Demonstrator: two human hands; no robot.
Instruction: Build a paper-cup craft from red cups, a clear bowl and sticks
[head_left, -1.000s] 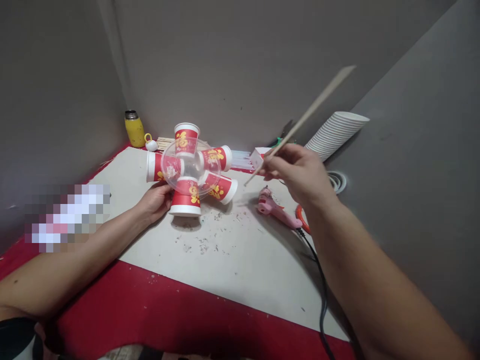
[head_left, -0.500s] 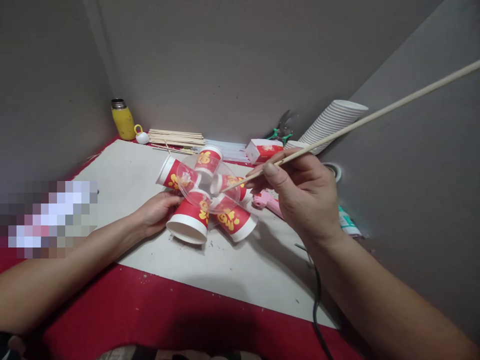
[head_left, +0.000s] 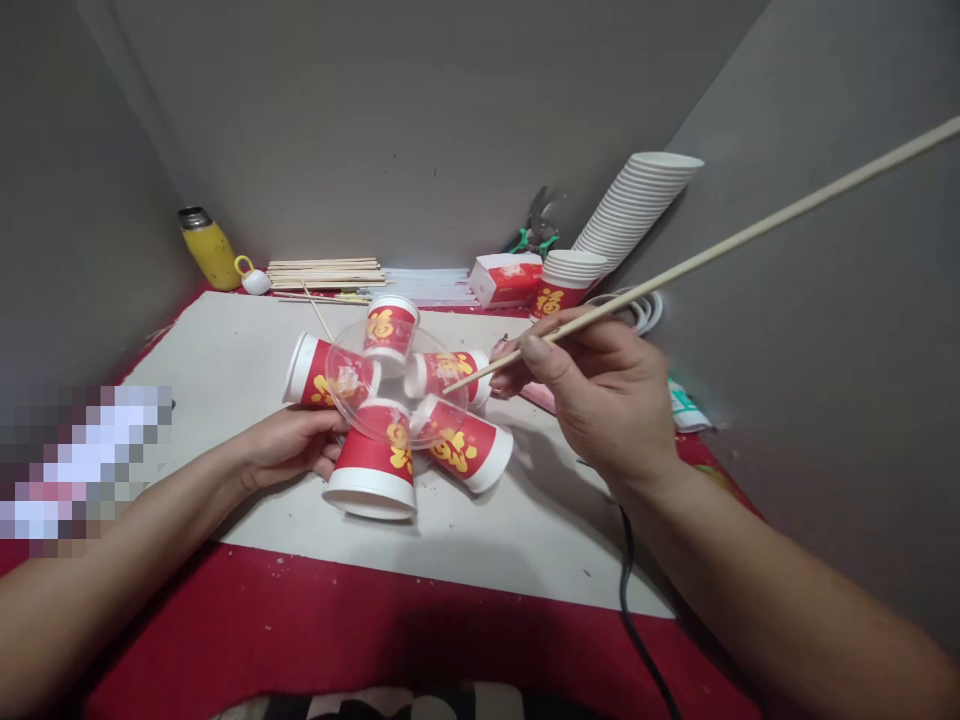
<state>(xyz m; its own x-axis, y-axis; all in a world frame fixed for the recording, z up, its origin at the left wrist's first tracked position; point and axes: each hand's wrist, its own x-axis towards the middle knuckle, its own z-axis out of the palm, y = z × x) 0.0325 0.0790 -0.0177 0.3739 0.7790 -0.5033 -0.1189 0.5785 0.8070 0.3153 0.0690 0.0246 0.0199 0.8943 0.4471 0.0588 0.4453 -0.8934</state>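
Several red paper cups (head_left: 369, 470) with white rims and yellow characters fan out in a ring, mouths facing outward. A round clear plastic disc (head_left: 390, 380) lies over their inner ends. At the ring's left side, my left hand (head_left: 289, 445) has its fingers curled behind the near cups, holding the assembly; the fingertips are partly hidden. My right hand (head_left: 611, 400) pinches a long thin wooden stick (head_left: 750, 235) between thumb and fingers. The stick slants up to the right out of view, and its lower tip appears at the disc's right edge; contact cannot be told.
A grey board (head_left: 247, 320) covers much of the red table (head_left: 225, 620). Along the back are a yellow bottle (head_left: 210, 255), wooden sticks (head_left: 326, 272), a red-white box (head_left: 506, 280), green-handled pliers (head_left: 536, 235) and stacked cups (head_left: 634, 205). A black cable (head_left: 628, 580) runs at right.
The view has shifted, so background things sit further left. The cup ring appears slightly lower and left with my left hand. My right hand keeps the stick with its tip by the disc.
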